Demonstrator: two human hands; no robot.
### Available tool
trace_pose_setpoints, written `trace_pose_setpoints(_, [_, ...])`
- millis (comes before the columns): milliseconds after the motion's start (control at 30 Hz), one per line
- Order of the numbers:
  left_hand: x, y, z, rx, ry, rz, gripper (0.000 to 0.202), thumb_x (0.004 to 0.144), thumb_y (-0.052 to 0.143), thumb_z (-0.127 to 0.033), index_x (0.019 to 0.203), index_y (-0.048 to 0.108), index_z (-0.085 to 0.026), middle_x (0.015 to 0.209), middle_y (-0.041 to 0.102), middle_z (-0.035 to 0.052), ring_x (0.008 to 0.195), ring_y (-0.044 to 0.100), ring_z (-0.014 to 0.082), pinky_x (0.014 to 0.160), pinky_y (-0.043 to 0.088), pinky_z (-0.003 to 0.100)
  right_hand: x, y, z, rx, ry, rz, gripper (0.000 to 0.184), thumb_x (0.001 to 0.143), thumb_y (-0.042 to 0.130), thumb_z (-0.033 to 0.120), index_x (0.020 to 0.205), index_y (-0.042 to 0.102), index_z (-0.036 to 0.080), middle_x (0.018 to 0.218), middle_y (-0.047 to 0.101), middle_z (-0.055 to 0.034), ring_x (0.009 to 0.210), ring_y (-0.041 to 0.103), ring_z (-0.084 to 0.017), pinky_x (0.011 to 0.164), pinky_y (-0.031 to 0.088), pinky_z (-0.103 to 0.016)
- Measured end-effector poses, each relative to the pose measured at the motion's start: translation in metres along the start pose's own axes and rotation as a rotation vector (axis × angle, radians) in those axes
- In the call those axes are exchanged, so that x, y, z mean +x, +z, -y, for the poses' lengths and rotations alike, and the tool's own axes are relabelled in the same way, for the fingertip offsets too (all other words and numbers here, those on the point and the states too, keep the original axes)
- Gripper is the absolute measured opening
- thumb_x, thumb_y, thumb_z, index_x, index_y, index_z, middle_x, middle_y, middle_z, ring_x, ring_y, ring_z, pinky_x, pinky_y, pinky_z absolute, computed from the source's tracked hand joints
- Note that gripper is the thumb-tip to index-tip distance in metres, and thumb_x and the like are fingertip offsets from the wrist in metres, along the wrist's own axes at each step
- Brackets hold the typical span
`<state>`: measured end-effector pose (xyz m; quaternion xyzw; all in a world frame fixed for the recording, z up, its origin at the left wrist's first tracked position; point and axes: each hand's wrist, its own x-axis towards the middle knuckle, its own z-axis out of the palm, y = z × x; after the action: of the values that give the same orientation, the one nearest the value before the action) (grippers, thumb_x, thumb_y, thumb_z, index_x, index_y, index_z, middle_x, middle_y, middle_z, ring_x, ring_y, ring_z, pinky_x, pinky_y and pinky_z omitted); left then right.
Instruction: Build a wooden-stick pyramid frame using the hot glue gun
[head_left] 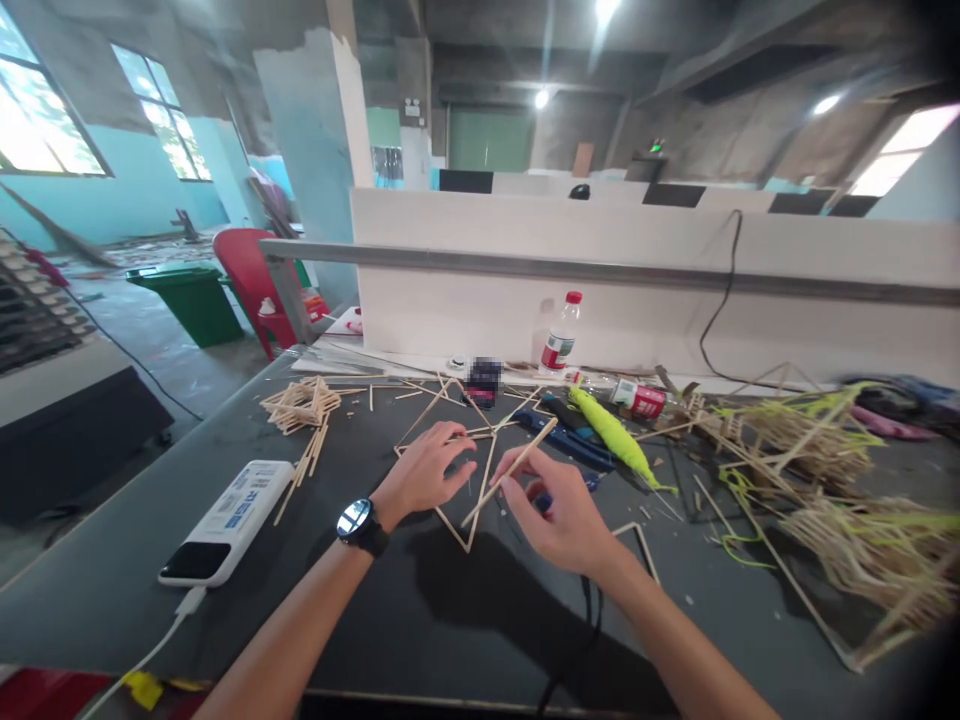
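My right hand (564,512) pinches a thin wooden stick (541,437) between thumb and fingers; it slants down to the left. Under and beside both hands lies a frame of joined wooden sticks (485,482), with one corner pointing toward me. My left hand (426,472), with a watch (355,521) on its wrist, is over the frame's left side, fingers apart and holding nothing. Whether its fingertips touch the sticks, I cannot tell. Partly hidden behind my right hand is a blue-handled tool (585,484).
A pile of sticks (301,404) and a white power bank (229,520) with a cable lie left. Behind are a yellow-green string bundle (611,432), a standing bottle (561,338) and a lying bottle (643,398). Tangled stick structures (862,540) spread at right.
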<state>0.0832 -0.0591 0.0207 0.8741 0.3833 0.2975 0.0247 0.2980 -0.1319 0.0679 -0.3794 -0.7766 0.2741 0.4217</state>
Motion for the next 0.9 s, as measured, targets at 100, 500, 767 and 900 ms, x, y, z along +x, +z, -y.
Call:
trace_pose_setpoints(100, [0.005, 0.010, 0.002, -0.018, 0.001, 0.112, 0.036, 0.095, 0.055, -0.039, 0.128, 0.062, -0.027, 0.141, 0.051, 0.0093, 0.133, 0.046, 0.0270, 0.112, 0.040, 0.045, -0.007, 0.003, -0.010, 0.011, 0.025, -0.001, 0.008, 0.095, 0.052, 0.024, 0.100, 0.057, 0.021, 0.083, 0.064, -0.0014, 0.065, 0.058, -0.012, 0.056, 0.049, -0.021])
trace_pose_setpoints(500, [-0.003, 0.036, 0.011, -0.066, -0.019, 0.225, 0.047, 0.093, 0.057, -0.042, 0.139, 0.054, -0.032, 0.154, 0.038, 0.0075, 0.140, 0.037, 0.0329, 0.119, 0.026, 0.058, -0.014, 0.020, -0.018, -0.001, 0.035, 0.036, 0.014, 0.096, 0.052, 0.022, 0.109, 0.057, 0.023, 0.083, 0.066, -0.0002, 0.067, 0.064, -0.011, 0.064, 0.054, -0.020])
trace_pose_setpoints(767, [-0.004, 0.037, 0.013, -0.070, -0.030, 0.226, 0.052, 0.090, 0.060, -0.045, 0.139, 0.053, -0.031, 0.154, 0.038, 0.0077, 0.141, 0.036, 0.0328, 0.120, 0.023, 0.058, -0.014, 0.022, -0.021, -0.065, 0.029, 0.029, 0.014, 0.096, 0.051, 0.022, 0.108, 0.057, 0.023, 0.083, 0.066, -0.0014, 0.067, 0.063, -0.012, 0.063, 0.053, -0.020])
trace_pose_setpoints(900, [-0.004, 0.038, 0.014, -0.071, -0.033, 0.225, 0.052, 0.089, 0.060, -0.044, 0.139, 0.053, -0.030, 0.154, 0.038, 0.0085, 0.141, 0.036, 0.0336, 0.120, 0.022, 0.059, -0.015, 0.024, -0.022, -0.064, 0.018, 0.043, 0.015, 0.096, 0.051, 0.022, 0.109, 0.057, 0.024, 0.083, 0.065, -0.0004, 0.064, 0.061, -0.011, 0.062, 0.053, -0.020])
